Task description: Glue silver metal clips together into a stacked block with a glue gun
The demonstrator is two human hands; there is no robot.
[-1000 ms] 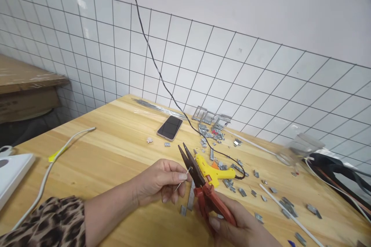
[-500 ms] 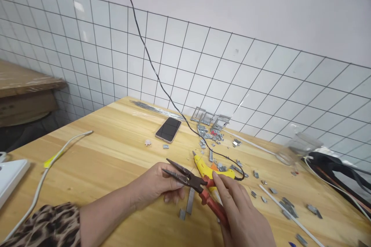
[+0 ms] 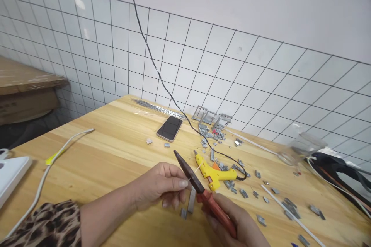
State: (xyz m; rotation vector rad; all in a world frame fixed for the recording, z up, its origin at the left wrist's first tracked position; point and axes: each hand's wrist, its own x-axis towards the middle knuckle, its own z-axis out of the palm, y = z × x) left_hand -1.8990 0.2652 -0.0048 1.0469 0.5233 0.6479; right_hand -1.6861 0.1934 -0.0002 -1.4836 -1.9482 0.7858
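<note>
My right hand (image 3: 239, 218) is wrapped round the red handles of long-nose pliers (image 3: 193, 177), whose dark jaws are closed and point up and left. A thin pale wire (image 3: 198, 167) crosses the jaws, sticking out beyond them on the far side. Its near end is pinched between thumb and fingers of my left hand (image 3: 166, 183), close beside the jaws. Just past the pliers a yellow glue gun (image 3: 218, 174) lies on the table. Below my left fingertips rest a flat grey strip (image 3: 191, 200) and a small grey metal piece (image 3: 183, 213).
Grey metal scraps (image 3: 290, 207) are scattered over the right side. Small wire frames (image 3: 223, 120) stand by the wall, near a bundle of thin wires (image 3: 159, 108). A phone (image 3: 169, 128), a clear jar (image 3: 303, 148) and a black cord (image 3: 153, 63) are also present.
The pliers' jaws, apart before, have closed on the wire. My right hand has tightened round the handles and turned the pliers more upright. My left hand has stayed nearly in place.
</note>
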